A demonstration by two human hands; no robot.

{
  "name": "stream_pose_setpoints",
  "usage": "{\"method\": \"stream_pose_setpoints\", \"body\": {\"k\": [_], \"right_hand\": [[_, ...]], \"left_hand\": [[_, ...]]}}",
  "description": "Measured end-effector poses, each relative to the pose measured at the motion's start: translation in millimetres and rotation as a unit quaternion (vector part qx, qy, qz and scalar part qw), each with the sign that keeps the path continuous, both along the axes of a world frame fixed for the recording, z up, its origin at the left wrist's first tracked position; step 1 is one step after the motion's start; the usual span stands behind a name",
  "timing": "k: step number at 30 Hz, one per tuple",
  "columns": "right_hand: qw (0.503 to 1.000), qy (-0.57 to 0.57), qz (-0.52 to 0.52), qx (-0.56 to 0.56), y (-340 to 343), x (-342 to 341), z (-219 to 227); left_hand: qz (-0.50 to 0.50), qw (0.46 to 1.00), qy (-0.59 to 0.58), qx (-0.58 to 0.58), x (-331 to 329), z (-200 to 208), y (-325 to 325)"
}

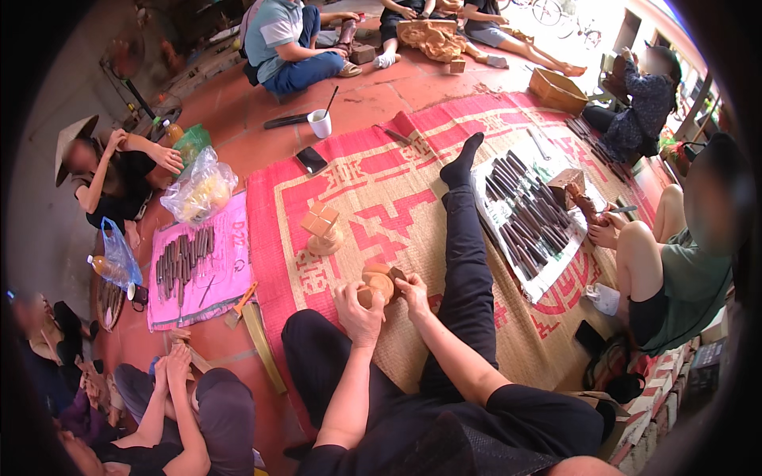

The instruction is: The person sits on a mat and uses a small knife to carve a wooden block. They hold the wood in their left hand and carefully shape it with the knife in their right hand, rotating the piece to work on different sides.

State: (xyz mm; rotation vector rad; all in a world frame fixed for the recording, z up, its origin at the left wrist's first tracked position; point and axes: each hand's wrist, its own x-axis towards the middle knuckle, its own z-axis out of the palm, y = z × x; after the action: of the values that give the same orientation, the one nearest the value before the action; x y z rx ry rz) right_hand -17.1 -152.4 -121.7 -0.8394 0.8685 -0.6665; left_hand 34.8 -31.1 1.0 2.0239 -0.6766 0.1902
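Observation:
Between my legs, a turned, light-brown wooden piece (379, 279) with rounded and flat faces sits in my left hand (360, 316), its fingers wrapped round the near side. My right hand (414, 293) is closed at the piece's right side, pinching a small dark-brown piece (394, 273) against it; its kind is too small to tell. Just beyond my left hand stands a similar wooden carving (322, 230), with a square block on top of a rounded base. My fingers partly hide the held piece.
Right of my outstretched leg, many dark-handled carving tools (528, 208) lie on a white sheet. More tools (184, 258) lie on a pink sheet at left, near a brush (241, 305). A phone (311, 160) and white cup (320, 124) stand ahead. Several people sit around the red-patterned mat (373, 186).

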Motion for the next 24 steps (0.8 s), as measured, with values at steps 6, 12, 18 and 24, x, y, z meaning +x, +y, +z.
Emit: {"method": "stream_pose_setpoints", "body": {"k": [6, 12, 18, 24], "right_hand": [[0.997, 0.049, -0.028, -0.052, -0.5, 14.5, -1.0], [0.997, 0.038, -0.059, 0.037, -21.2, 14.5, -8.2], [0.997, 0.016, -0.005, -0.069, -0.7, 21.6, 3.7], [0.996, 0.054, -0.058, 0.033, -36.4, 24.9, -15.4]], "left_hand": [[0.031, 0.999, -0.014, 0.008, -3.8, -0.2, -5.7], [0.027, 0.999, 0.021, -0.016, -1.3, 1.5, 1.2], [0.034, 0.999, -0.03, -0.004, -0.4, 1.3, 1.0], [0.03, 0.999, -0.019, -0.012, 1.6, -1.1, -8.5]]}}
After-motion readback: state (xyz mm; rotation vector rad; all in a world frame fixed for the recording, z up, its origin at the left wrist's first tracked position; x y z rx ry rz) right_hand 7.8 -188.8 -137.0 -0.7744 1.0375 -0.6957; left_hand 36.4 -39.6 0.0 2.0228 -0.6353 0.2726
